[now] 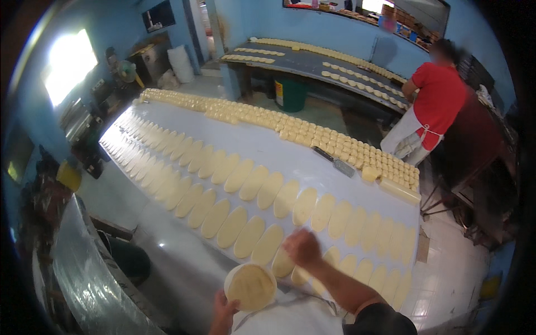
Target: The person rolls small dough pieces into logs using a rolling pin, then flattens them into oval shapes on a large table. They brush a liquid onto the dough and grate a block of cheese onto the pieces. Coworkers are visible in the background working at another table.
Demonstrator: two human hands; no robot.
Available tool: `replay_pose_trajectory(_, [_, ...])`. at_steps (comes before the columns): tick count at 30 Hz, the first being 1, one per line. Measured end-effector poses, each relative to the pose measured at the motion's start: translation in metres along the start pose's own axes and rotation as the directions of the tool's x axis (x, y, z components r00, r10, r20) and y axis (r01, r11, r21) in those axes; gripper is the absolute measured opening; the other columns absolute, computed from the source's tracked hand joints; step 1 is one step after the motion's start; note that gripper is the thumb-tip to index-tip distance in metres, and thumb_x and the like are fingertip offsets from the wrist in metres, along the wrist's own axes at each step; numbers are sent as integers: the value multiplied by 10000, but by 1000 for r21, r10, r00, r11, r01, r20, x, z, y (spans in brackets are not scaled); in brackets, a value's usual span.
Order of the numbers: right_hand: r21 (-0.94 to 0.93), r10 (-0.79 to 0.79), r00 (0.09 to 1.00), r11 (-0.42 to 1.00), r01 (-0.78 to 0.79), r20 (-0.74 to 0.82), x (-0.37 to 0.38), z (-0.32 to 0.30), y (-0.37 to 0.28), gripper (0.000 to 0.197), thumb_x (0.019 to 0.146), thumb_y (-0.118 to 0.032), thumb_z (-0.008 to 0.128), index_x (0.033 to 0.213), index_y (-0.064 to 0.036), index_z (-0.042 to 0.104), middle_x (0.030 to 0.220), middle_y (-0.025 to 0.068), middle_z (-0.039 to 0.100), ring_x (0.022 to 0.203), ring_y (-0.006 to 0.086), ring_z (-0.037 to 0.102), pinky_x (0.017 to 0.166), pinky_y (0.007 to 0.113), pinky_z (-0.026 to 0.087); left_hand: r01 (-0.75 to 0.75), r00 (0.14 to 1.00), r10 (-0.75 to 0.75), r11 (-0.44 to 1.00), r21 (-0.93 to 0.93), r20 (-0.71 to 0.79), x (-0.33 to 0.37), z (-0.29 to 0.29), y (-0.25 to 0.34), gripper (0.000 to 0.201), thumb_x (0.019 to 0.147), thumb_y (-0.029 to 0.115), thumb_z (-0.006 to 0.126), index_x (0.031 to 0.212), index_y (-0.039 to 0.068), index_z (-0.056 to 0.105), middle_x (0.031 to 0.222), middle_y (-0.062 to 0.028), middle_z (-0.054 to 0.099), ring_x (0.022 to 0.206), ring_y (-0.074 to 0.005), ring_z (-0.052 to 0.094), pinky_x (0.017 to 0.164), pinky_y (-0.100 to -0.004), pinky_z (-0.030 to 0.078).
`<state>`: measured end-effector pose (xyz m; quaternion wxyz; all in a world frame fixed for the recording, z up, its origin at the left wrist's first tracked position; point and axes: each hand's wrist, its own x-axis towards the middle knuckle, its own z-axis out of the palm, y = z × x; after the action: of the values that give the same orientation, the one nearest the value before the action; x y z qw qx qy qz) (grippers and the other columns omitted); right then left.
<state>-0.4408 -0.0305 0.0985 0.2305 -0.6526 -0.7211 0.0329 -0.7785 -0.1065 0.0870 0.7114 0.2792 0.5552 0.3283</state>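
Near the bottom edge, a round white tub (250, 286) filled with pale yellowish paste is gripped at its lower rim by the left hand (223, 312). Just beside it, the right hand (302, 247), fingers curled and blurred, rests on a flattened oval dough piece (283, 262) at the near edge of the long white table (268, 151). 2 rows of such ovals run along it, with small dough balls (312, 137) behind. A person in a red shirt (438, 100) stands further back.

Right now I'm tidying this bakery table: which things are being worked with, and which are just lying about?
In use:
left hand holding round tub
right hand on flattened oval dough pieces

Lying about:
scraper
small dough rounds
green bin
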Motion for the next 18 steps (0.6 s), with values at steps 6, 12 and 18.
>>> replay_pose_trajectory(6, [-14,-41,961,999,47,274,-37,34,-149,104,767,-205,637,726,-139,705,830,38,646,883,250,620,741,416,484,28,993,-43,991,127,113,37,-19,53,761,770,108,741,1393,7,314,1273,-189,535,1153,-307,594,895,-408,570])
replay_pose_trajectory(12, [-123,-13,941,991,58,339,-36,43,-179,117,791,-203,618,762,-149,717,831,37,646,900,240,613,738,413,481,32,970,-81,978,205,231,54,-48,70,742,781,55,713,1403,21,310,1288,-200,512,1159,-317,585,870,-401,569])
replay_pose_trajectory(18, [118,370,916,914,-389,157,-62,2,-145,145,820,-242,644,858,-190,774,868,65,636,886,304,603,770,470,474,92,965,-137,976,200,224,61,-67,66,769,769,48,709,1418,18,298,1304,-215,509,1159,-339,588,884,-453,572])
